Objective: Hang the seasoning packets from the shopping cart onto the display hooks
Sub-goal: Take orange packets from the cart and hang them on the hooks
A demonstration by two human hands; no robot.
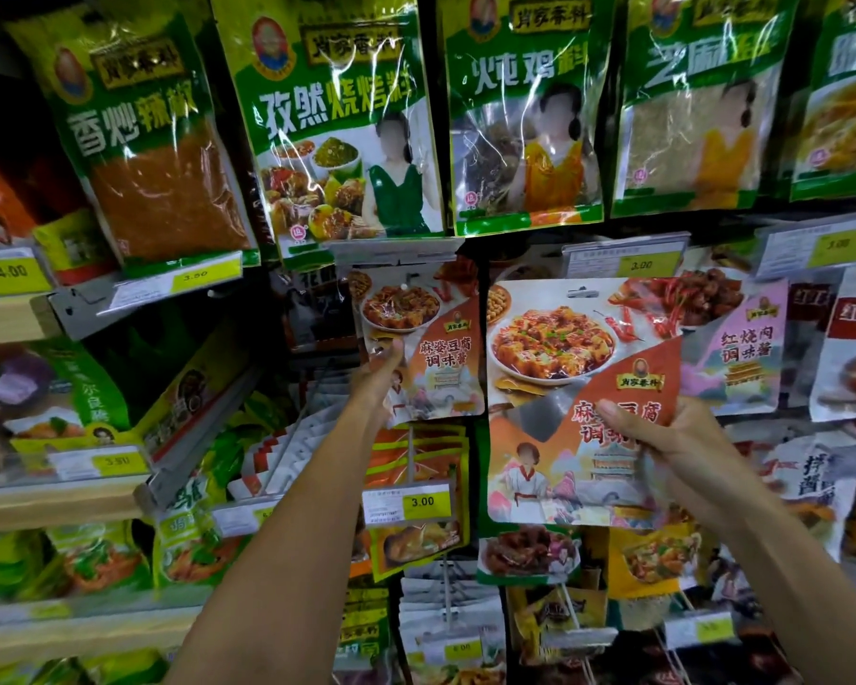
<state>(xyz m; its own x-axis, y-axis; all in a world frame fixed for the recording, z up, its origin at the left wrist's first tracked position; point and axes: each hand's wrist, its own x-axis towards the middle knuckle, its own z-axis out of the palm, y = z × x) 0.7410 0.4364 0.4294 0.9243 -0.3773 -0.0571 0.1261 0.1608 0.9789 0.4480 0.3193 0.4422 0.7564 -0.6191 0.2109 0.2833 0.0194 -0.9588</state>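
tag [396, 250] above hanging packet [441, 338], held packet [564, 348]

Glossy plastic seasoning packets [579, 388] hang above paper price tags [408, 504] and wooden shelf edges [6, 316].

**Price Labels and Shelf Stock Around a Yellow 3.00 Tag**

A yellow 3.00 price tag [418, 504] hung mid-display. Well above it ran a row of large green bags [337, 116]. Up to its left, a 3.50 label [195, 278] and a 4.00 label [11, 273] sat by a wooden shelf [1, 316]. Up to its right hung a pink pouch [744, 348].
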